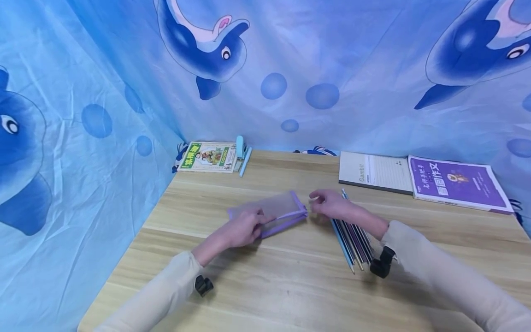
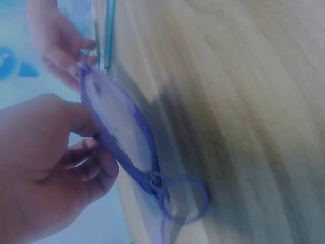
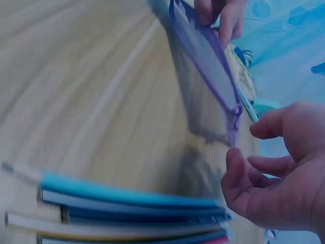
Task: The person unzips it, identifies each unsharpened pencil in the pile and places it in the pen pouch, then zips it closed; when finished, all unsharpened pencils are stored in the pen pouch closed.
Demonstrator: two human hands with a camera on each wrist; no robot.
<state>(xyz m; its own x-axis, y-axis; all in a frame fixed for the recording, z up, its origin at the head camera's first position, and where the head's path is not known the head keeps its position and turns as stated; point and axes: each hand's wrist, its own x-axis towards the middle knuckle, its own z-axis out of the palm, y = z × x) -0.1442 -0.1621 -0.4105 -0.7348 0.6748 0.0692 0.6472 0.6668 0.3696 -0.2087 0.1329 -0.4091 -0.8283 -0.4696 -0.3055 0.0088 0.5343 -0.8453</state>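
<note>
A translucent mesh zipper pouch with purple edging point(image 1: 283, 205) is held up off the wood-grain table, its mouth spread apart. My left hand point(image 1: 245, 228) pinches one long edge of the mouth between thumb and fingers. A purple loop point(image 2: 205, 198) hangs from the pouch's near end in the left wrist view. My right hand point(image 1: 332, 205) is by the pouch's other end, fingers loosely bent and thumb apart, with its fingertips close to the corner. Under the right forearm lies a bundle of pencils point(image 1: 351, 244), a light-blue one on its left side.
A picture booklet point(image 1: 207, 157), a light-blue stapler point(image 1: 240, 147) and a light-blue stick point(image 1: 245, 162) lie at the back left. At the back right are a notebook point(image 1: 375, 170) and a purple book point(image 1: 460, 184). Blue dolphin-print cloth point(image 1: 286, 50) hangs behind the table.
</note>
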